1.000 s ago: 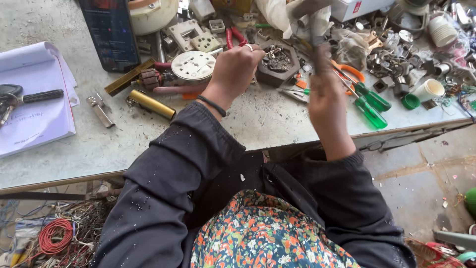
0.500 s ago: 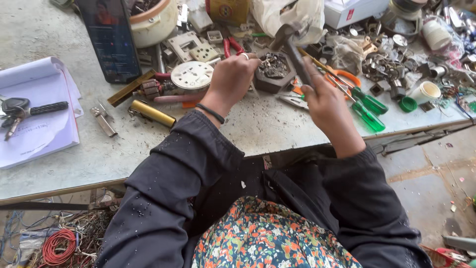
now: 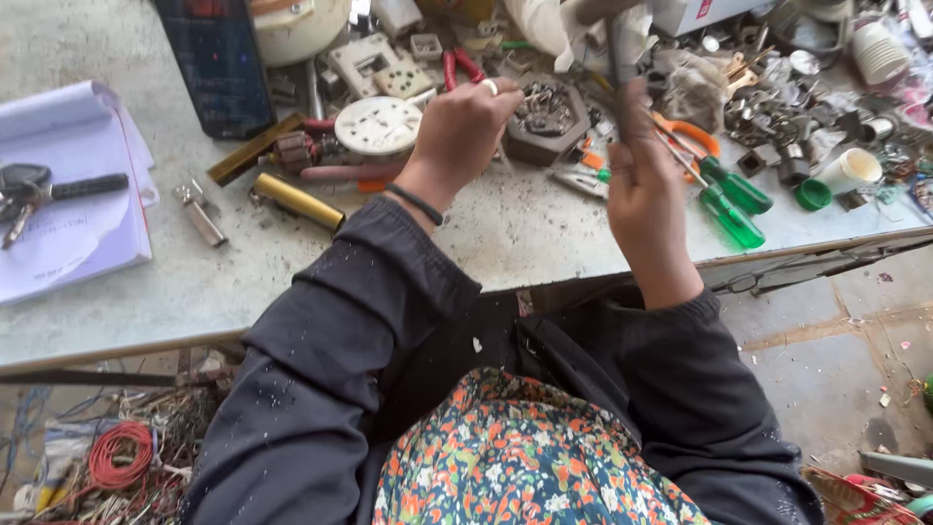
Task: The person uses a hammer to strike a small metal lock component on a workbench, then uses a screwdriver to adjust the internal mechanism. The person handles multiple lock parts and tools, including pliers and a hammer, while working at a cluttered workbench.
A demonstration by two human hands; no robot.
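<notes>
On cluttered grey workbench (image 3: 544, 228): left hand (image 3: 465, 131) gripping hexagonal block (image 3: 544, 122); right hand (image 3: 643, 185) clenching hammer (image 3: 614, 39).

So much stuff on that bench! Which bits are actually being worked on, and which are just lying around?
In use:
left hand on the dark block of small metal parts
right hand raising a hammer

Lying about:
green screwdrivers
red pliers
white round plate
keys
notepad

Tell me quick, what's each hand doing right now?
Left hand: closed, fingers at the hexagonal block.
Right hand: closed around a hammer, raised over the table.
</notes>
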